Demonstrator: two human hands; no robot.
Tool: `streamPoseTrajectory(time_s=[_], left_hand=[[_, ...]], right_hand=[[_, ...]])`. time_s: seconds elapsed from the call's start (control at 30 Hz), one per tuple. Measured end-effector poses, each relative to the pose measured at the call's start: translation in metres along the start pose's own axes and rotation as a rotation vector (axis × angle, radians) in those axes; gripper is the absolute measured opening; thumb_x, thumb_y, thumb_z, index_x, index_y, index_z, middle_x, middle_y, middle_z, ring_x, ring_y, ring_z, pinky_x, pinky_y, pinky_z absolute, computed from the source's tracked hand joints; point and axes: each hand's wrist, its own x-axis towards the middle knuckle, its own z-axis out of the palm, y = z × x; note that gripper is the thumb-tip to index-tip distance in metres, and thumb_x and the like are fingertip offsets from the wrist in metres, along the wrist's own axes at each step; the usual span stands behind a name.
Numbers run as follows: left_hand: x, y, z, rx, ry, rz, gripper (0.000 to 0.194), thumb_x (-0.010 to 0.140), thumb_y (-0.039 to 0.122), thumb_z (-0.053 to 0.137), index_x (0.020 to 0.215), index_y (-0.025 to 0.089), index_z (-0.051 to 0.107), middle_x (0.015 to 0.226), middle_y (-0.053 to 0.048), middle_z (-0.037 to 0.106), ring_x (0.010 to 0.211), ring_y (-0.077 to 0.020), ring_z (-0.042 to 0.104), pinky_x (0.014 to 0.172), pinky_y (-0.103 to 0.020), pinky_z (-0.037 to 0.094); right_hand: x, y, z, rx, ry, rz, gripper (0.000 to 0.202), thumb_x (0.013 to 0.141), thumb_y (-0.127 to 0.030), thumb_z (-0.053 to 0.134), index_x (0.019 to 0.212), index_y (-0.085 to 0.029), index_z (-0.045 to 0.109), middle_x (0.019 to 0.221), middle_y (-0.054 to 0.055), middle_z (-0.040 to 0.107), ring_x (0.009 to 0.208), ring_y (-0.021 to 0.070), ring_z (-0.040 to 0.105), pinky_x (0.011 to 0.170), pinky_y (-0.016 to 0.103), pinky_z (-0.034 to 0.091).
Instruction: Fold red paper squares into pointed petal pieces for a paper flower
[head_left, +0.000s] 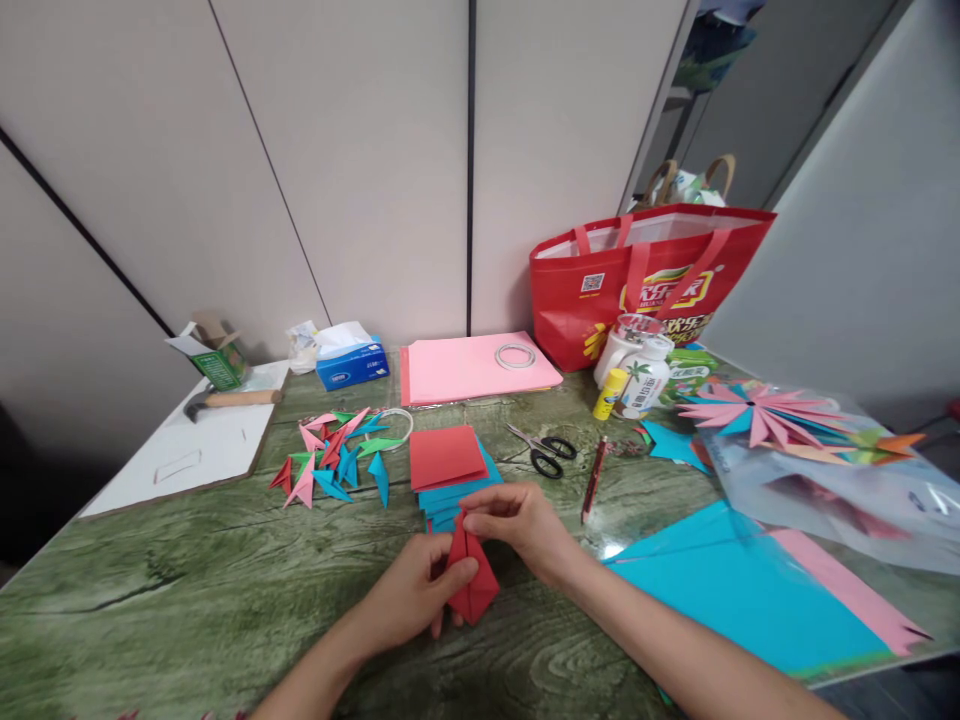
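"What colour is the folded paper (480,590) between the fingers (460,574)?"
"Plain red."
"And just beyond the fingers?"
"Red sheets (446,458) over bright blue sheets (441,502)."
"Below the fingers?"
"A green tabletop (300,580), streaked with darker wood grain."

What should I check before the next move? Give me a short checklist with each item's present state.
1. Left grip on the folded red paper: ok, thumb on top.
2. Right grip at the paper's upper tip: ok, pinching it.
3. Centre fold pressed flat: cannot tell.
4. Red squares at hand: ok, on top of the blue sheets.
5. Scissors clear of the folded paper: ok, lying apart.
6. Either grip free: not ok, both engaged.
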Motion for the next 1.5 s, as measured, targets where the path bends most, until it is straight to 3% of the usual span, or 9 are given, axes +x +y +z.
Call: streamPoseTrajectory(time_s=[0.17,0.33,0.53,0.9,1.2,1.5], left_hand=[[0.0,-0.004,0.005,-0.148,0.0,-0.01,0.034,0.08,0.045,0.045,0.08,0.012,0.051,0.067,-0.006,0.062,0.054,-0.0127,0.059,0.039,-0.019,0.046],[-0.003,-0.001,0.005,-0.174,-0.057,-0.041,0.029,0.082,0.042,0.045,0.077,0.013,0.048,0.059,-0.004,0.063,0.046,-0.011,0.059,0.035,-0.017,0.044],[-0.003,-0.002,0.004,-0.201,-0.084,-0.029,0.033,0.08,0.044,0.046,0.074,0.012,0.051,0.061,-0.004,0.062,0.04,-0.0097,0.058,0.028,-0.012,0.034],[0.002,-0.003,0.009,-0.116,0.08,-0.04,0.026,0.079,0.038,0.048,0.071,0.013,0.049,0.058,-0.004,0.065,0.034,-0.007,0.053,0.026,-0.012,0.029],[0.008,-0.013,0.015,0.0,0.213,-0.036,0.027,0.077,0.038,0.047,0.063,0.015,0.046,0.042,0.005,0.052,0.027,-0.0052,0.044,0.024,-0.013,0.026],[0.005,-0.008,0.015,0.051,0.271,-0.06,0.019,0.073,0.031,0.048,0.061,0.016,0.046,0.042,0.003,0.053,0.027,-0.005,0.039,0.027,-0.015,0.028]], right_hand=[[0.0,-0.002,-0.001,-0.019,-0.036,-0.02,0.022,0.054,-0.027,0.076,0.074,-0.018,0.072,0.07,0.003,0.071,0.066,0.0158,0.063,0.067,0.029,0.049],[-0.001,-0.004,-0.003,0.073,-0.171,0.064,0.027,0.056,-0.029,0.076,0.081,-0.019,0.071,0.079,0.005,0.071,0.074,0.0185,0.065,0.077,0.035,0.047],[-0.001,-0.001,-0.003,0.053,-0.131,0.046,0.026,0.053,-0.025,0.077,0.077,-0.017,0.071,0.074,0.005,0.072,0.067,0.0178,0.066,0.071,0.033,0.049],[-0.005,-0.001,0.008,-0.025,-0.019,-0.069,0.018,0.058,-0.027,0.073,0.074,-0.018,0.071,0.07,0.002,0.071,0.066,0.0164,0.065,0.064,0.027,0.05],[-0.011,0.002,0.011,-0.375,0.023,-0.323,0.011,0.066,-0.02,0.065,0.075,-0.018,0.071,0.07,0.004,0.07,0.063,0.0171,0.063,0.061,0.027,0.05],[-0.006,0.0,0.007,-0.07,-0.113,-0.093,0.018,0.068,-0.032,0.066,0.08,-0.02,0.071,0.077,0.002,0.07,0.069,0.0148,0.062,0.07,0.028,0.047]])
